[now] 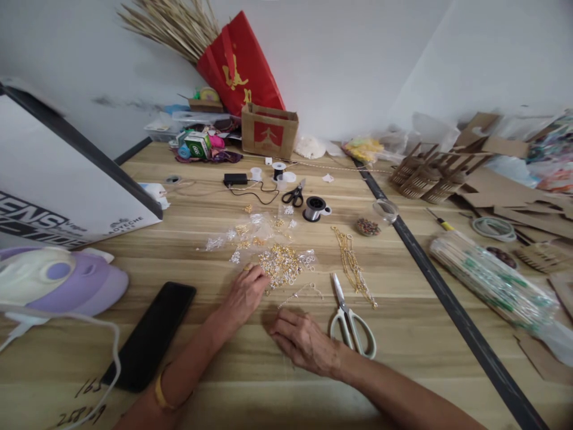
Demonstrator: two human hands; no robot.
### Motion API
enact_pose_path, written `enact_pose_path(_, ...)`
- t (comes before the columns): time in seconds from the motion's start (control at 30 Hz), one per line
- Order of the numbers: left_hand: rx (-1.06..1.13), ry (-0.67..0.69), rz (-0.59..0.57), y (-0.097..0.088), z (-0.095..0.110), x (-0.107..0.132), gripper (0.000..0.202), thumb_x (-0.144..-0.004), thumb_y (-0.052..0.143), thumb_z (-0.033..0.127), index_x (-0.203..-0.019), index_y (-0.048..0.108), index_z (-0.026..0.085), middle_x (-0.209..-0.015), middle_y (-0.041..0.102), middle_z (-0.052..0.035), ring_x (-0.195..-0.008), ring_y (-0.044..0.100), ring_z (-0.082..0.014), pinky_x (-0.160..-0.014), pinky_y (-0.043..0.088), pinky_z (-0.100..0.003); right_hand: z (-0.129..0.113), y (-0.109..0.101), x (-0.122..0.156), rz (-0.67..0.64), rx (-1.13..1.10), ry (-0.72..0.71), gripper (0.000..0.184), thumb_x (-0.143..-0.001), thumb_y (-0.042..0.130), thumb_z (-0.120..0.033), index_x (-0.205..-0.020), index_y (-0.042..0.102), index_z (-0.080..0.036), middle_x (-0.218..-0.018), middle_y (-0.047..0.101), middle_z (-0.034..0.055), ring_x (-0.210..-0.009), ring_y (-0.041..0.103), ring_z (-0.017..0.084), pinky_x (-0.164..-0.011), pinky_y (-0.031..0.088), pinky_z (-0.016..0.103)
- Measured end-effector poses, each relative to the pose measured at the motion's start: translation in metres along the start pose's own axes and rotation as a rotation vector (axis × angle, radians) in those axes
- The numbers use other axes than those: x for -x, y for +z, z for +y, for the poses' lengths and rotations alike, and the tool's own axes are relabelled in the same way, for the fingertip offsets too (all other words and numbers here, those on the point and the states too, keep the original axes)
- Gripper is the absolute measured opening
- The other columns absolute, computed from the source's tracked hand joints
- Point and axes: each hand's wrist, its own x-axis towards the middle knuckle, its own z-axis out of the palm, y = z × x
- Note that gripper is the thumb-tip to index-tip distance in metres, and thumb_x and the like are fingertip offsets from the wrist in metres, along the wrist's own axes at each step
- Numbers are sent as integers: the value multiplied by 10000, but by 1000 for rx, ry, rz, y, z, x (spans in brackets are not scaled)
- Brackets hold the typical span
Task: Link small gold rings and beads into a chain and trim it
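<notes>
My left hand (245,292) reaches to the near left edge of a loose pile of small gold and silver beads and findings (283,263). Its fingers are bent together, and whatever is between the tips is too small to make out. My right hand (304,343) rests on the wood closer to me, fingers curled and pinched. A thin silver chain (298,295) lies on the table, its near end running to those fingertips. White-handled scissors (351,328) lie just right of this hand. Several gold chains (351,266) are laid out beyond the scissors.
Small plastic bags (259,227) of findings lie behind the pile. Farther back are a wire spool (315,208), black scissors (294,194) and a tub of beads (368,226). A phone (154,334) lies left; wrapped sticks (492,278) lie right, past a black strip (430,269).
</notes>
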Motion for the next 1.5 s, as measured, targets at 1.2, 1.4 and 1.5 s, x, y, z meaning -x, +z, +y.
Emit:
enact_pose_path(1.2, 1162, -629, 191, -9, -6, -8, 243, -652, 705, 347, -740, 658, 126, -639, 676, -16, -576, 596, -126, -570, 497, -232, 0, -3, -4, 121, -253, 41, 160, -941, 405, -189, -852, 537, -169, -796, 545, 41, -714, 510, 135, -651, 422, 232)
enact_pose_path(1.4, 1345, -621, 88, -16, 5, -6, 228, -629, 734, 299, -752, 646, 129, -676, 705, -25, -613, 637, -141, -623, 527, -264, 2, -9, -5, 333, -451, 189, 124, -914, 498, -233, -854, 583, -164, -938, 592, 75, -888, 556, 165, -771, 449, 287)
enact_pose_path(1.5, 1356, -564, 38, -16, 12, -4, 212, -647, 725, 302, -741, 643, 131, -689, 709, -33, -629, 644, -150, -646, 533, -281, 5, -9, -5, 389, -586, 280, 160, -896, 543, -284, -820, 615, -163, -1089, 579, 101, -1059, 530, 204, -841, 460, 332)
